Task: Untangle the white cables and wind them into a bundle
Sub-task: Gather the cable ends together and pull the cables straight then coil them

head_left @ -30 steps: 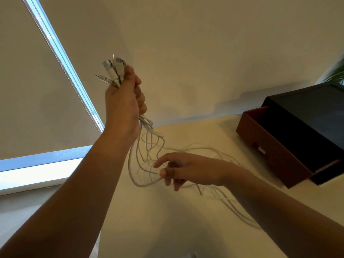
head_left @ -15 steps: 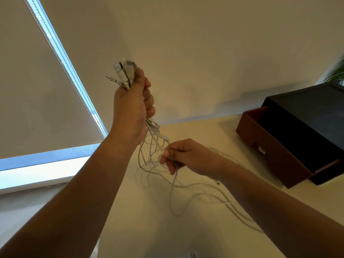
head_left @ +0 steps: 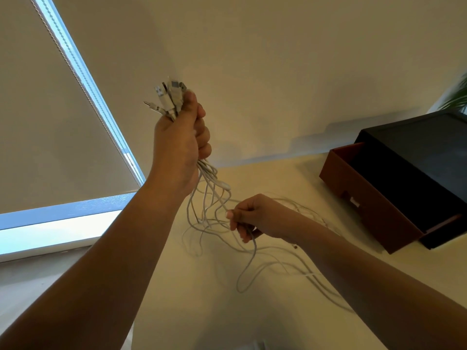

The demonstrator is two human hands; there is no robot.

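At the far left, well away from the fingers, a roller blind (head_left: 38, 122) hangs over a window, with a bright strip (head_left: 80, 69) showing along its edge. Right of it the left hand (head_left: 177, 147) is raised, its fingers (head_left: 203, 133) clenched round the white cables (head_left: 211, 190) just under their connectors (head_left: 166, 97), which fan out above the fist. Below the fist the strands drop in tangled loops to the cream tabletop (head_left: 189, 319). Lower and to the right, the right hand (head_left: 260, 218) grasps one strand, thumb and fingers (head_left: 240, 228) curled on it. Below that pinch the strand runs down into a loose loop. A second ago these fingers were spread, reaching into the loops. Since half a second ago both hands have barely shifted. Well right of the fingers a brown box (head_left: 366, 205) sits partly inside a black outer case (head_left: 417, 157), with plant leaves (head_left: 457, 97) beyond.
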